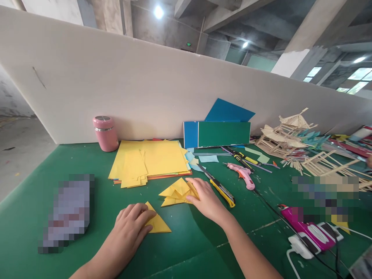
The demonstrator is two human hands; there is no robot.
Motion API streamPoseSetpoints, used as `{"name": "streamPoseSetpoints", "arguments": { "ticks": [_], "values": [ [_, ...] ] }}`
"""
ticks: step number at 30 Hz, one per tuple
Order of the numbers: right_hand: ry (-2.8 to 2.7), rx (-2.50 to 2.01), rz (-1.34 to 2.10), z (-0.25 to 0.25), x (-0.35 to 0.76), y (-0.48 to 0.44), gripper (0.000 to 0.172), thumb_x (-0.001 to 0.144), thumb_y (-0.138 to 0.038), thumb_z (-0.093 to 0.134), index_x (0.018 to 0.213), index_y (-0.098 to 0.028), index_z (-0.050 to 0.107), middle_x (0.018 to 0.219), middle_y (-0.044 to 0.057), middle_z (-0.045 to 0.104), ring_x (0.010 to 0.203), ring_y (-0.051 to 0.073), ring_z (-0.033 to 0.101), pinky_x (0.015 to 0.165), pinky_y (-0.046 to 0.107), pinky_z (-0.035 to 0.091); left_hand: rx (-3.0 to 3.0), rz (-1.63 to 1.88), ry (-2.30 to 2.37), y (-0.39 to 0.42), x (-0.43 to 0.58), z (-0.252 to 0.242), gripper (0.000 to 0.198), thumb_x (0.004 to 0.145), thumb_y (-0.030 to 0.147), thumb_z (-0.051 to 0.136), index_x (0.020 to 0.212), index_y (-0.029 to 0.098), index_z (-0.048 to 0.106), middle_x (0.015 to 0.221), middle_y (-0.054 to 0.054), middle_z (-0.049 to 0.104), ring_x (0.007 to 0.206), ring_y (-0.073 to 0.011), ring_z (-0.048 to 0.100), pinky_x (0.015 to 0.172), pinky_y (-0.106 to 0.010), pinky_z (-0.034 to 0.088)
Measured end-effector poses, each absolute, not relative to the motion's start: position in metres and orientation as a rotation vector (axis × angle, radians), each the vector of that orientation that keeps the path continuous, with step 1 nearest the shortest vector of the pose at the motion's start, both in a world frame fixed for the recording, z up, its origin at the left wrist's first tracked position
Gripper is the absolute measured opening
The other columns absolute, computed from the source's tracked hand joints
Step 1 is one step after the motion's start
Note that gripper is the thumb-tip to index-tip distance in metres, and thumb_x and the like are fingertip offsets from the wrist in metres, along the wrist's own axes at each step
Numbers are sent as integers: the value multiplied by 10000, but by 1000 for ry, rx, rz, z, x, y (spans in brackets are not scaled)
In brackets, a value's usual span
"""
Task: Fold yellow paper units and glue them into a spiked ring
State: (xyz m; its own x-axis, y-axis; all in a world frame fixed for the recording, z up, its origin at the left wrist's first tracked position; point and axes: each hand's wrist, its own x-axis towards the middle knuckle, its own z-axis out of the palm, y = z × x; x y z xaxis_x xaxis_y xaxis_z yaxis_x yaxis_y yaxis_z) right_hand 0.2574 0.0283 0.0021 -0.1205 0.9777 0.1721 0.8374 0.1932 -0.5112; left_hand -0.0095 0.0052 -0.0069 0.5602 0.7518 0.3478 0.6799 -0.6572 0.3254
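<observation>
Nearest the camera, at lower centre of the frame, the left hand (129, 224) curls its fingers over a yellow folded-paper triangle (160, 225); whether they pinch or merely press, I cannot tell. Nearer mid-frame, the right hand (207, 197) grips the edge of layered yellow folded-paper pieces (176, 192) on the green bench (186, 257). Light, even pressure should keep creases crisp, fingers clear of the yellow-and-black utility knife (222, 189).
</observation>
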Motion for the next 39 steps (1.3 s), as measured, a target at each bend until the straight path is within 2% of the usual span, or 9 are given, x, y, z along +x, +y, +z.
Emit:
{"name": "streamPoseSetpoints", "arguments": {
  "ticks": [3,5,10,13,19,25,30,34,39],
  "values": [
    [-2015,-1745,478,6,257,29,600,779,-228,630,1337,-287,416,1266,82,556,1200,273,504,916,402,468,2625,696,1232,6,-10,-11,253,961,322,360,1036,282,598,979,-32,604,888,-208,576,782,-357,481],
    [-2000,-1794,571,11,256,31,644,742,-243,670,1337,-256,422,1244,107,569,1180,284,523,886,392,479,2623,698,1237,6,-10,-12,251,960,325,364,1036,281,600,979,-32,604,888,-209,574,784,-357,480],
    [-2013,-1797,773,24,256,39,471,648,-246,745,1081,-247,561,1145,79,611,1078,275,564,813,360,477,2624,697,1239,6,-10,-11,248,957,324,371,1044,287,601,988,-34,611,895,-211,576,784,-360,481],
    [-2027,-1785,831,30,253,38,419,599,-233,777,944,-238,540,1090,40,595,1051,252,550,806,332,460,2634,712,1218,6,-9,-7,254,958,328,360,1031,283,599,965,-33,621,865,-212,586,754,-358,487],
    [-1935,-1681,963,34,244,37,375,731,-167,643,1033,-246,434,1036,17,571,884,194,601,708,289,461,2676,816,1185,5,-7,-4,214,959,309,364,1006,274,570,960,-21,629,872,-211,592,750,-351,478],
    [-2052,-1505,516,26,247,73,491,751,-114,624,1190,-246,448,1160,62,579,1086,221,568,878,351,456,2737,881,1258,5,-7,-13,227,956,298,362,1079,272,551,1024,-37,620,913,-231,575,767,-374,460],
    [-2071,-1515,332,20,245,89,578,715,-68,632,1250,-234,489,1350,120,445,1283,320,364,1040,507,295,2705,847,1276,3,-7,-19,214,956,309,362,1042,270,555,1016,-38,611,920,-233,561,778,-380,451],
    [-2134,-1482,213,16,240,84,619,740,-55,588,1312,-238,441,1317,111,492,1247,317,396,1012,518,317,2628,806,1249,4,-9,-20,199,961,333,360,950,258,545,946,-25,600,889,-221,552,782,-378,445],
    [-2113,-1389,103,12,236,77,639,739,-12,498,1328,-241,400,1122,92,582,1083,289,504,923,476,394,2631,827,1256,6,-10,-24,217,962,362,362,1064,274,532,984,-32,601,912,-229,550,791,-382,445]
  ]
}}
